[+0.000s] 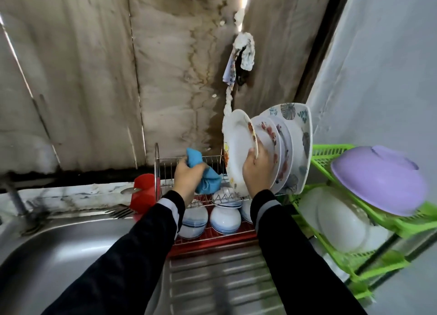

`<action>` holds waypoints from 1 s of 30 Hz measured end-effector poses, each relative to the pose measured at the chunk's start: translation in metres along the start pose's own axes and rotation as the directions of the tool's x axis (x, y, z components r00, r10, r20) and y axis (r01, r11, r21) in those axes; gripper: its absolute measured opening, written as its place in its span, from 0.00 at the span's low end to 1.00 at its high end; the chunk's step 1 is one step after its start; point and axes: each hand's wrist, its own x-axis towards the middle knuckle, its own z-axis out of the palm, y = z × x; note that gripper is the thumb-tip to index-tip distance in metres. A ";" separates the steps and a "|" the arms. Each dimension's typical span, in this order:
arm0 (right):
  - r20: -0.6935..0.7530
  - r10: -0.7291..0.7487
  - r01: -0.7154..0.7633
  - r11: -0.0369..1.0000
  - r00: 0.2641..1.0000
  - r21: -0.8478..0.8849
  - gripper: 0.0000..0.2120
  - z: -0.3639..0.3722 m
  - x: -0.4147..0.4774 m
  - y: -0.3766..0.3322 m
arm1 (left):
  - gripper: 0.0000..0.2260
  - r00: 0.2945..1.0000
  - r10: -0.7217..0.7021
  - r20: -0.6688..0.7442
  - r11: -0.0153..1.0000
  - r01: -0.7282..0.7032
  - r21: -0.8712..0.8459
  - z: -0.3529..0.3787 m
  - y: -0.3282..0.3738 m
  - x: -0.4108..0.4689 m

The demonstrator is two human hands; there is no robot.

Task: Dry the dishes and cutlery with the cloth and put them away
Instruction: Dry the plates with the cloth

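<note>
My right hand (258, 170) grips the rim of a white flowered plate (237, 146), standing on edge at the top tier of the wire dish rack (163, 163). Right behind it stand several more flowered plates (287, 144), upright. My left hand (188, 176) holds a bunched blue cloth (208, 178) over the rack, just left of the plate. Upturned blue-and-white bowls (225, 219) sit on the rack's lower tier above a red drip tray (212, 240). Forks (120, 211) lie beside a red cutlery holder (144, 192).
A steel sink (59, 255) with a tap (19, 205) lies at the left, its ribbed drainboard (217, 281) in front of me. A green plastic shelf (383, 222) at the right carries a lilac bowl (378, 179) and white dishes (340, 222). Stained walls close the back.
</note>
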 end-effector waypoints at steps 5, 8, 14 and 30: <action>0.045 0.039 -0.041 0.998 0.998 0.040 0.21 -0.003 0.003 0.018 | 0.22 0.998 -0.049 -0.029 0.999 0.049 -0.005 0.004 -0.005 -0.005; 0.051 0.004 -0.007 0.998 0.999 0.070 0.23 -0.010 0.002 0.018 | 0.23 0.998 -0.053 -0.044 0.999 0.053 -0.009 0.004 -0.007 -0.008; -0.094 -0.248 0.239 0.966 0.964 -0.097 0.27 -0.023 -0.013 -0.010 | 0.17 0.998 -0.010 -0.060 0.999 0.007 -0.045 -0.003 0.001 -0.032; 0.196 -0.375 0.335 0.919 0.906 0.210 0.22 0.090 -0.173 -0.158 | 0.22 0.972 0.196 -0.128 0.977 -0.204 -0.055 -0.219 0.076 -0.149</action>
